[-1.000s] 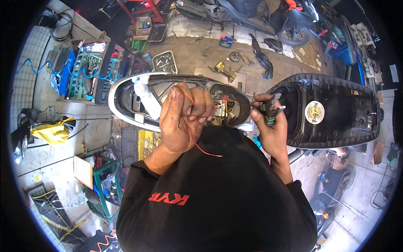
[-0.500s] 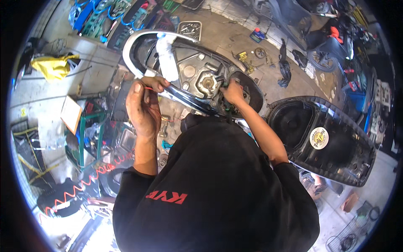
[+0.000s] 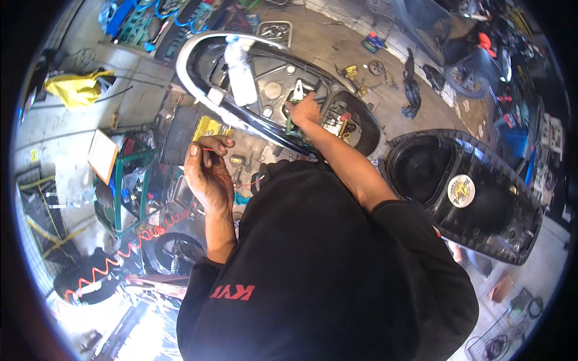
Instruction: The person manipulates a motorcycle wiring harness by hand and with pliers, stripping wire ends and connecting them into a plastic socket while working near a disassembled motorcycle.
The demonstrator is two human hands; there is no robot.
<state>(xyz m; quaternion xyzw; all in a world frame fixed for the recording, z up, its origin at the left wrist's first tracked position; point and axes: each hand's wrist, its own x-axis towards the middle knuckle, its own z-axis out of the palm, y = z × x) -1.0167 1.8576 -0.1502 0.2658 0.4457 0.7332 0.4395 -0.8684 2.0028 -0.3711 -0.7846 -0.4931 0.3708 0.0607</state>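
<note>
My left hand (image 3: pixel 209 174) is raised to the left of the opened scooter body (image 3: pixel 208 96), fingers bent and pinching a thin red wire (image 3: pixel 208 150). A red strand also shows lower, beside my dark clothing. My right hand (image 3: pixel 306 112) is over the scooter's opened middle, closed around pliers (image 3: pixel 298 90) with a pale metal head and green handles. The head of the pliers points away from me. To their left, a clear plastic bottle (image 3: pixel 239 75) lies across the scooter's frame. Right of my hand is an open black compartment (image 3: pixel 364 135) with small parts inside.
The upturned scooter seat (image 3: pixel 494 210) extends to the right. Beyond the scooter, loose parts (image 3: pixel 355 78), a blue container (image 3: pixel 373 42) and a metal tray (image 3: pixel 276 33) are on the floor. A green metal stand (image 3: pixel 120 198) and a coiled red hose (image 3: pixel 114 265) are at left.
My right hand has moved left out of the black compartment, and the pliers in it now show clearly. My left hand has dropped slightly away from the scooter, still pinching the red wire.
</note>
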